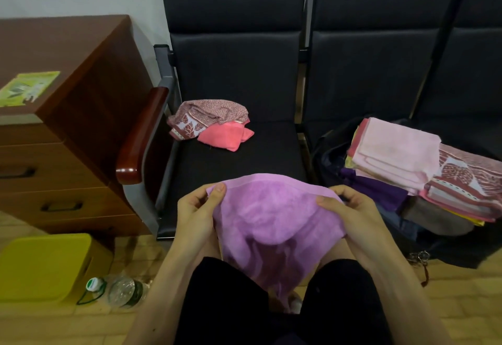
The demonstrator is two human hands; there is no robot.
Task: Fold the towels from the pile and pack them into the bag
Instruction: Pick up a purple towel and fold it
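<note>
Left hand (196,210) and right hand (346,210), set apart, each pinch a top corner of the purple towel (267,225) hanging over the lap, with bare seat (239,158) between the unfolded pile (210,124) and the bag (332,160) of folded towels (399,149).

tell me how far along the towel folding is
Done: a stack of folded towels lies on the dark bag at right. In hand: the left hand and right hand pinch the top edge of a lilac towel, not yet folded. Left: a crumpled patterned towel and a coral towel on the chair seat.
</note>
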